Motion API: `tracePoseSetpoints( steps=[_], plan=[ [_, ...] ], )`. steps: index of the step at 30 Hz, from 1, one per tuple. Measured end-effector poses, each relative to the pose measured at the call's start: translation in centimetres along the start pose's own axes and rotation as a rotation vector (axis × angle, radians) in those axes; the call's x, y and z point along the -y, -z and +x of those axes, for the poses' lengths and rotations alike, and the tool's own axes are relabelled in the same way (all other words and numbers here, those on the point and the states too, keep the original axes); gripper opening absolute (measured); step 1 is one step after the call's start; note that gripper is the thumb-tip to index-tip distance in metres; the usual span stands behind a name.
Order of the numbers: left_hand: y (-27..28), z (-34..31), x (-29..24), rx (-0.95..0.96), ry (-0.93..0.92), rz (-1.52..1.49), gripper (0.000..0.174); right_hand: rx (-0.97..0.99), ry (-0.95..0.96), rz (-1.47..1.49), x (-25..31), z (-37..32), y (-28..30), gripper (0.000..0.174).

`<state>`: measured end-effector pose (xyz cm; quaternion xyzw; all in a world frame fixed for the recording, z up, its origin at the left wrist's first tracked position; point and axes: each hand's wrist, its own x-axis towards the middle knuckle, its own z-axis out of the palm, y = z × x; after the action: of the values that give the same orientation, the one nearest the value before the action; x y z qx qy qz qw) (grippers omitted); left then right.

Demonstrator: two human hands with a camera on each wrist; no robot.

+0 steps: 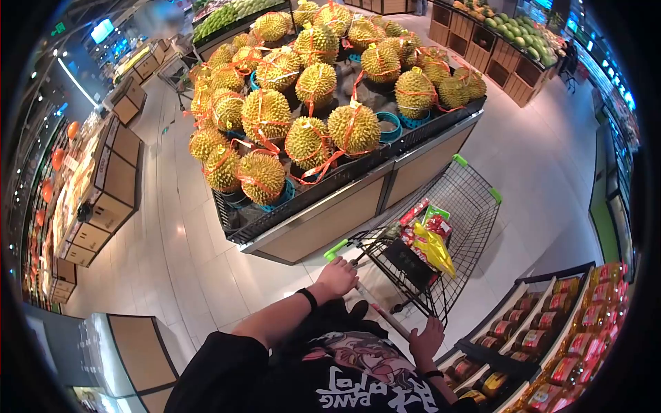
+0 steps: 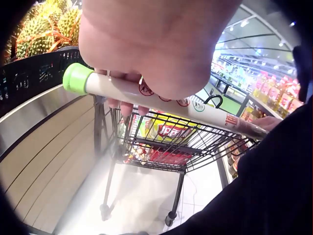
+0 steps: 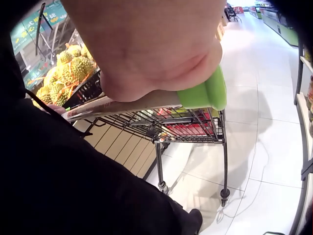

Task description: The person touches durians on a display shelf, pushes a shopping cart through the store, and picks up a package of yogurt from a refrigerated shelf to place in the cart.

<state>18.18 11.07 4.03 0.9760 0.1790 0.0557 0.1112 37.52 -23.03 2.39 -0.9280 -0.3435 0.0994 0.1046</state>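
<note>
My left hand (image 1: 337,277) grips the white handle bar (image 2: 117,88) of a shopping cart (image 1: 475,213) near its green end cap (image 2: 77,78); fingers show below the bar in the left wrist view. Toward the bar's other end, my right hand (image 1: 427,339) holds it beside another green cap (image 3: 208,93). The palm hides most of that hand's fingers in the right wrist view. Inside the wire basket lie a yellow bag (image 1: 434,249), red packages (image 1: 414,210) and a green-edged pack (image 1: 435,212).
A black-rimmed stand (image 1: 317,237) piled with durians (image 1: 354,129) tied in orange ribbon stands close ahead and left. Shelves of bottles (image 1: 592,316) run along the right. Tiled floor (image 1: 530,165) stretches past the cart toward wooden bins (image 1: 520,86) of green fruit.
</note>
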Motion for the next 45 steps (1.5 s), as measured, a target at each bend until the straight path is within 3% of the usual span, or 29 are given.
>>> tracePoseSetpoints(
  steps=[8,11,15,17,20,22,24,28,34,45],
  plan=[
    [1.1,7.0,2.3,0.022,-0.063,-0.029,0.027,0.004,-0.042,0.013,-1.5,7.2,0.7,0.066],
    [1.8,9.1,3.7,0.08,-0.11,-0.138,0.024,0.071,-0.204,0.032,-0.3,10.3,1.3,0.063],
    [5.3,11.2,6.1,0.098,-0.121,-0.319,0.022,0.012,-0.27,-0.023,1.3,12.0,0.8,0.062],
    [8.5,11.8,8.5,-0.096,0.034,-0.378,0.017,-0.026,-0.288,0.026,0.8,12.9,0.4,0.063],
    [12.7,13.2,14.3,-0.532,0.151,-0.349,0.012,-0.053,-0.248,0.027,0.4,14.0,-0.3,0.063],
    [14.6,14.3,18.8,-0.609,0.297,-0.33,0.022,-0.068,-0.259,0.043,0.1,14.6,-0.5,0.064],
    [16.5,15.5,22.6,-0.701,0.392,-0.224,0.03,-0.113,-0.125,0.001,-2.0,14.7,-2.0,0.065],
    [18.4,18.3,29.0,-0.795,0.379,-0.034,0.047,-0.116,-0.24,0.012,-1.4,15.9,-2.1,0.062],
    [18.0,21.4,33.7,-0.683,0.411,0.002,0.05,-0.114,-0.291,0.006,-0.9,17.3,-1.9,0.06],
    [16.2,22.5,34.9,-0.589,0.488,-0.063,0.049,-0.076,-0.349,0.003,-1.2,18.8,-1.6,0.064]
  ],
)
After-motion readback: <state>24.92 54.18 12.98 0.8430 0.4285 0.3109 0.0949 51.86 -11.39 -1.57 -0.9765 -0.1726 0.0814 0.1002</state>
